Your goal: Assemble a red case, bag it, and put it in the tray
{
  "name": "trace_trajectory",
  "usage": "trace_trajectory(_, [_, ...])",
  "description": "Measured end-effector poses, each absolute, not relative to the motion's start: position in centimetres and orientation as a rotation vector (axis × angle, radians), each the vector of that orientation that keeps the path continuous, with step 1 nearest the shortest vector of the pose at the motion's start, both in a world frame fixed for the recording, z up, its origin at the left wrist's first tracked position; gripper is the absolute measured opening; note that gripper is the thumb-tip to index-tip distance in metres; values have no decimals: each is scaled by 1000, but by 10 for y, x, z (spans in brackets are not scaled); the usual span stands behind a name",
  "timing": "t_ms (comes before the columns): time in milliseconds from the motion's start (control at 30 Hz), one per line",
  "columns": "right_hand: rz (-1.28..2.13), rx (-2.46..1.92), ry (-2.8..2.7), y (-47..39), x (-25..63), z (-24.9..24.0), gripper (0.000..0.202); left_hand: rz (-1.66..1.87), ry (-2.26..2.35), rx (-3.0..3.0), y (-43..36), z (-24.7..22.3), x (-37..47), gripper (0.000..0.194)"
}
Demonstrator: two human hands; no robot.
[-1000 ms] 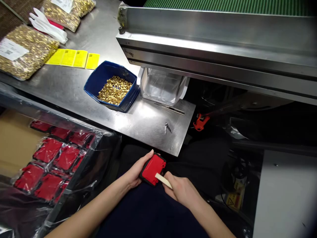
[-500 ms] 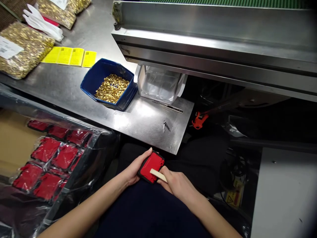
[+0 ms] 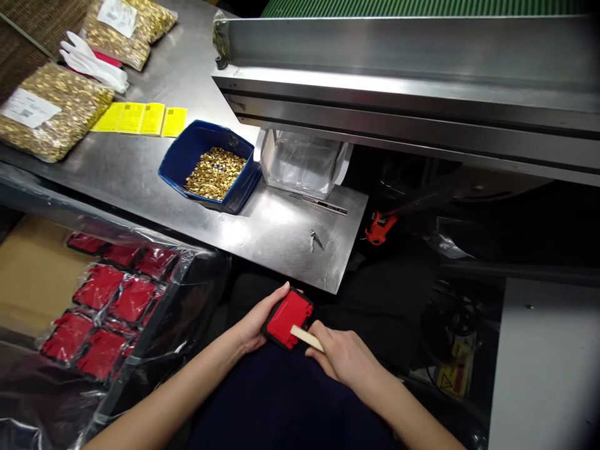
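Red plastic part [image 3: 287,319], flat with a black edge, sits low in front of the person over the dark lap, held between both hands. The left hand [image 3: 257,324] cups it from the left side, fingers wrapped round its upper edge and thumb underneath, so that hand is closed on the part. The right hand [image 3: 344,357] grips a pale flat stick [image 3: 307,338] like a pen, and the stick's tip lies on the lower right face of the red part; the two hands are close together, almost meeting at the part. Just beyond the hands runs the edge of a steel table [image 3: 281,240], with a small metal clip [image 3: 317,239] lying near that edge. Farther ahead and to the left of the hands stands a blue bin [image 3: 185,164] holding small brass pieces [image 3: 215,173], and just beside it to the right a clear plastic bin [image 3: 304,164] tucked under a steel conveyor frame [image 3: 403,81]. To the left of the left forearm, a carton lined with clear film holds more red parts [image 3: 100,306]. Far ahead on the left lie bags of brass pieces [image 3: 51,109], yellow labels [image 3: 140,119] and white gloves [image 3: 94,60].
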State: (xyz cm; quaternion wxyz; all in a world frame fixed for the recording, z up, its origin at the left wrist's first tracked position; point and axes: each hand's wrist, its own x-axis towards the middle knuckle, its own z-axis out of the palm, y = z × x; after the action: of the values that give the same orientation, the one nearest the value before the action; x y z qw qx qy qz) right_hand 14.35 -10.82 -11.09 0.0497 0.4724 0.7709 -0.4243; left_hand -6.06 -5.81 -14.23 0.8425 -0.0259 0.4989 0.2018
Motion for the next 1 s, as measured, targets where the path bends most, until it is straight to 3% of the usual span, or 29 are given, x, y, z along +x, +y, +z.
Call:
trace_trajectory(400, [-1190,1608,2311,-99,145,-107,5,434,1096,-85,-61,-147,-59,45])
trace_trajectory(533, [-1194,1597,2307,-106,142,-113,15,450,1114,-83,-60,-144,-56,44])
trace_trajectory(1000, [-1156,1738,2294,-105,137,-118,9,463,1172,-30,-63,-139,-52,40])
